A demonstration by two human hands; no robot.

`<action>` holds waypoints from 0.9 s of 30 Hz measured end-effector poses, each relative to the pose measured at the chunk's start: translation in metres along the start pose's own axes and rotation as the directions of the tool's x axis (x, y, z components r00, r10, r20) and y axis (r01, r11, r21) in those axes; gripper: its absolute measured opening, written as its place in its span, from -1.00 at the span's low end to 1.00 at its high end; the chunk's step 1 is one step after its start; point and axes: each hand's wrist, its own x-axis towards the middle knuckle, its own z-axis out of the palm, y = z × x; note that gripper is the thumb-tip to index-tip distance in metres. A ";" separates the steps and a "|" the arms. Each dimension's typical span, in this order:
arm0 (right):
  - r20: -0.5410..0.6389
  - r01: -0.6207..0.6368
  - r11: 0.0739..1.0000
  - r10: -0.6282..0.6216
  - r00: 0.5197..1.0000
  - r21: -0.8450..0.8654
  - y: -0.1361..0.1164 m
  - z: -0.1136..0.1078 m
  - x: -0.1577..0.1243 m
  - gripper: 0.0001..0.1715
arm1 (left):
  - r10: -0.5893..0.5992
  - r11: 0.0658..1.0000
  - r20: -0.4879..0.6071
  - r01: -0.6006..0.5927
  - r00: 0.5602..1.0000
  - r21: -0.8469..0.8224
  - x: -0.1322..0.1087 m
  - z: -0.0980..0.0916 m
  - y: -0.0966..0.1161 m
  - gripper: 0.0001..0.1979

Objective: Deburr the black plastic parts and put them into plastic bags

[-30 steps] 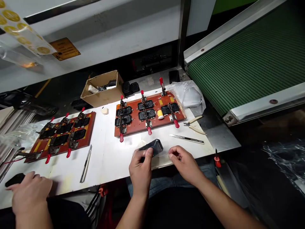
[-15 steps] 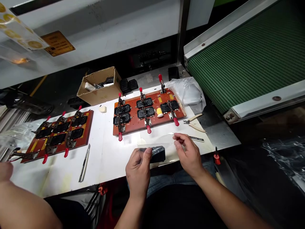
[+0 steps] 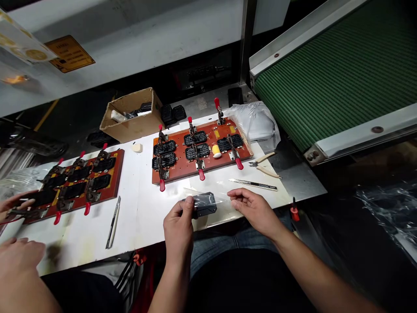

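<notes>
My left hand [image 3: 179, 224] is closed around one end of a flat black plastic part [image 3: 206, 209], held just above the near edge of the table. Clear film [image 3: 208, 199] lies over the part and stretches off toward the right. Its far end is pinched between the thumb and fingers of my right hand [image 3: 253, 209]. Behind my hands is a red-brown fixture board [image 3: 208, 166] with black parts under red-handled toggle clamps. A utility knife [image 3: 253, 184] lies on the white table covering, just beyond my right hand.
Pliers [image 3: 265, 166] and a plastic-wrapped bundle [image 3: 256, 124] lie to the right, near a green conveyor [image 3: 339, 74]. A yellow spool [image 3: 216, 151] sits on the board. To the left are a cardboard box [image 3: 130, 126], another knife [image 3: 113, 222], and a second fixture [image 3: 112, 182] with a co-worker's hands [image 3: 22, 256].
The black part has tilted to show its side, and both my hands have shifted slightly left. My right hand has uncovered the knife. The co-worker's hands have come into view at the left fixture.
</notes>
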 end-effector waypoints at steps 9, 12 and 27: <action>-0.055 0.002 0.999 -0.004 0.998 -0.041 -0.003 0.010 0.001 -0.70 | 0.002 0.998 -0.063 0.001 0.998 0.056 -0.007 -0.001 0.006 -0.51; -0.116 0.044 0.999 -0.047 0.992 -0.027 -0.006 0.010 0.000 -0.68 | -0.017 0.998 -0.014 0.018 1.000 0.065 -0.003 -0.005 -0.002 -0.50; -0.006 0.303 0.872 -0.331 0.944 -0.385 -0.032 0.019 -0.011 -0.75 | 0.554 0.719 0.022 -0.491 0.832 0.492 -0.043 -0.038 0.018 -0.53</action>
